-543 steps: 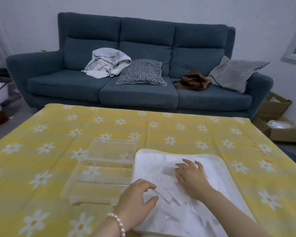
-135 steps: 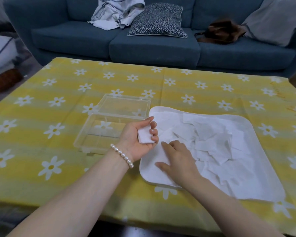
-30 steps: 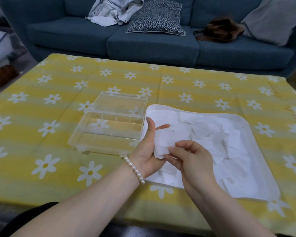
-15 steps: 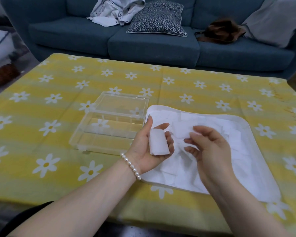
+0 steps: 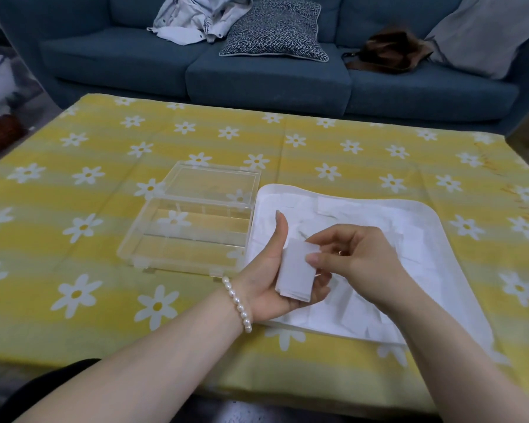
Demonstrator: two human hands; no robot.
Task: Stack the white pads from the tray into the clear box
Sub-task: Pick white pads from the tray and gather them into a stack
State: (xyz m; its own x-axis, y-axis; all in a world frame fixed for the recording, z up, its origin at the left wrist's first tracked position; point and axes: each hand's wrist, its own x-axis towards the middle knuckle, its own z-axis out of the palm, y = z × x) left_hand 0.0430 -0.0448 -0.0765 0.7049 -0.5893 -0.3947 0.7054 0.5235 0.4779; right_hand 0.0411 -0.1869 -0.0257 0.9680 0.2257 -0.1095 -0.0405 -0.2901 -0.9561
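Head view: the small stack of white pads (image 5: pixel 297 271) sits upright in my left hand (image 5: pixel 272 279), thumb raised along one edge and fingers curled behind it, held over the near edge of the tray (image 5: pixel 471 315). My right hand (image 5: pixel 353 259) has come back from the tray since half a second ago, and its thumb and fingertips now pinch the stack's top edge, apparently squaring a fresh pad onto it. So I judge the bundle is growing, though nothing has gone into the clear box (image 5: pixel 187 236) yet. That box sits open on the desk (image 5: pixel 74 209) just left of the tray and looks empty, lid (image 5: pixel 214 183) folded back. Many loose pads (image 5: pixel 364 212) still lie scattered in the tray.
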